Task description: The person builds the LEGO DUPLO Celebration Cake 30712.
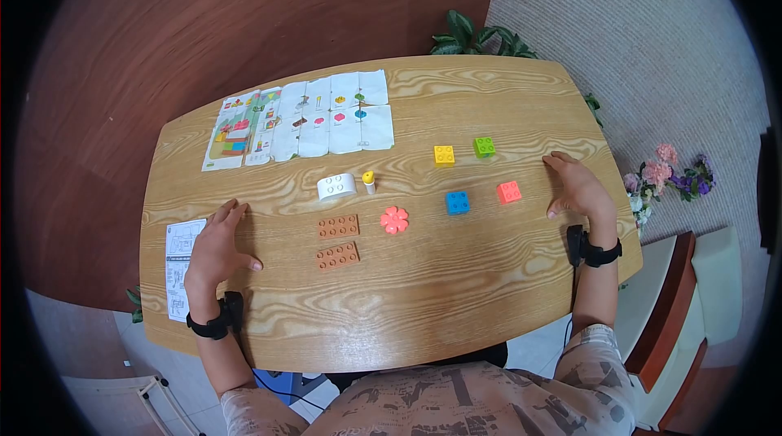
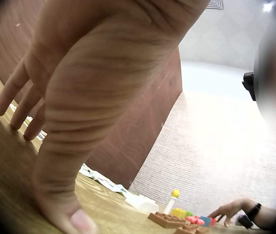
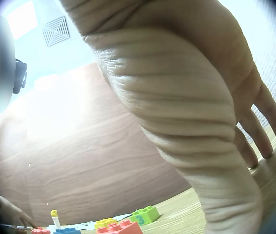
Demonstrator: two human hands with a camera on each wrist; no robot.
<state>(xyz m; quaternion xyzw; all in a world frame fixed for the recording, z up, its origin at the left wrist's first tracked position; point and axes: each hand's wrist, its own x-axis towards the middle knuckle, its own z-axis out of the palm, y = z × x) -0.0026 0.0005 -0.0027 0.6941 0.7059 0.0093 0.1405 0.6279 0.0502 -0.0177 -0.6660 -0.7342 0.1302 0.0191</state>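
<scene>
My left hand (image 1: 217, 245) rests on the table's left side, fingertips down and thumb spread, holding nothing. At the right edge my right hand (image 1: 577, 187) rests likewise, nearest a coral brick (image 1: 509, 192). Between them lie two brown bricks (image 1: 338, 227), a white arched brick (image 1: 336, 186), a small white candle piece (image 1: 369, 183) with a yellow top, and a coral flower piece (image 1: 395, 220). Further right are a blue brick (image 1: 458, 202), a yellow brick (image 1: 444, 156) and a green brick (image 1: 485, 147). In the right wrist view the green brick (image 3: 145, 215) shows a number 3.
A creased picture sheet (image 1: 301, 118) lies at the back left of the wooden table (image 1: 423, 306). A printed paper (image 1: 181, 273) lies beside and partly under the left hand. Beyond the right edge are flowers (image 1: 664, 175) and a chair (image 1: 676, 314).
</scene>
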